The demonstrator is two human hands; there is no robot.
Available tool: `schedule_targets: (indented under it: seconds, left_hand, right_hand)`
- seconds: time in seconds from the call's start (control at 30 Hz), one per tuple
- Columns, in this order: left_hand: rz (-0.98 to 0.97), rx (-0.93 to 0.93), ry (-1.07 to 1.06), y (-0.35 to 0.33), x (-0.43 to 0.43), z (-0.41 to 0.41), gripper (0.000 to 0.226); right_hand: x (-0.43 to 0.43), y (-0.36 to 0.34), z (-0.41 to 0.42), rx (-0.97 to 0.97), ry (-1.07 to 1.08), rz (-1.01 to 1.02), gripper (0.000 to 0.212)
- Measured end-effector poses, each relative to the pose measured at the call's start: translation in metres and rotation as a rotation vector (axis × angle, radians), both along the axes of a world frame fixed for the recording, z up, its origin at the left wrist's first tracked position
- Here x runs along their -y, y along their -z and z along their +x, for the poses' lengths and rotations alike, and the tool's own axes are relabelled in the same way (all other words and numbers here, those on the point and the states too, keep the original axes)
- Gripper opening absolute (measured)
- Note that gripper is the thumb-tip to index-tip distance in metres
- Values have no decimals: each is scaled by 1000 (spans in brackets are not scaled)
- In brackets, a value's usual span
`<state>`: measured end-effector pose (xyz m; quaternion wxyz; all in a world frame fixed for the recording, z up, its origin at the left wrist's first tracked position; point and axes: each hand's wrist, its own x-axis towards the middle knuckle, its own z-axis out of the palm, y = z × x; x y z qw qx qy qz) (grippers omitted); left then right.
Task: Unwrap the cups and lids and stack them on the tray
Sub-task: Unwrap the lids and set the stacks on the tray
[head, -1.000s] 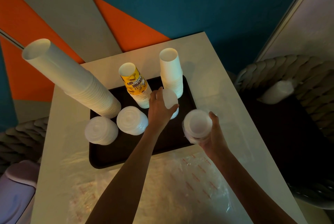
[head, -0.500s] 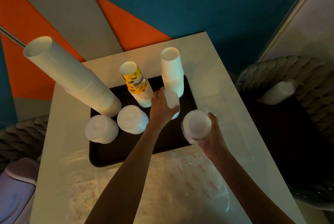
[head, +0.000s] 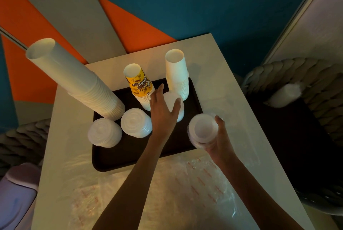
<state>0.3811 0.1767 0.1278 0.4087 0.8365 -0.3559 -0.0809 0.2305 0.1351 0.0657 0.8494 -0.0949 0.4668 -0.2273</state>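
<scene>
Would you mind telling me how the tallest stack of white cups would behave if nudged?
The tallest stack of white cups probably tips easily: it stands far higher than its base is wide on the tray. Being many nested cups, it is likely light and may flex.

White cup stacks [head: 78, 79], one yellow printed cup [head: 139, 83], black tray [head: 133, 153], teal-orange wall [head: 185, 3].

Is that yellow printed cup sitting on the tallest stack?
No, the yellow cup tops a short stack, while the tallest stack, at the left of the tray, is all plain white.
</scene>
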Motion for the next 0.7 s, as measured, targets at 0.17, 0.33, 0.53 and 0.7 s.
schedule_targets:
  seconds: [0.17,0.33,0.53,0.7]
  left_hand:
    - [-131,46,176,-6,-37,-42,37]
    - [-32,38,167,11,-59,-69,49]
    - [-61,90,112,12,-63,-78,47]
    - [-89,224,128,15,-68,-82,38]
  right_hand:
    - [-7,-7,1,-40,-54,-142,107]
    - [-10,-17,6,-52,-57,-77,83]
    - [-14,-20,5,-2,-68,-142,82]
    - [-18,-22,0,72,-40,-122,74]
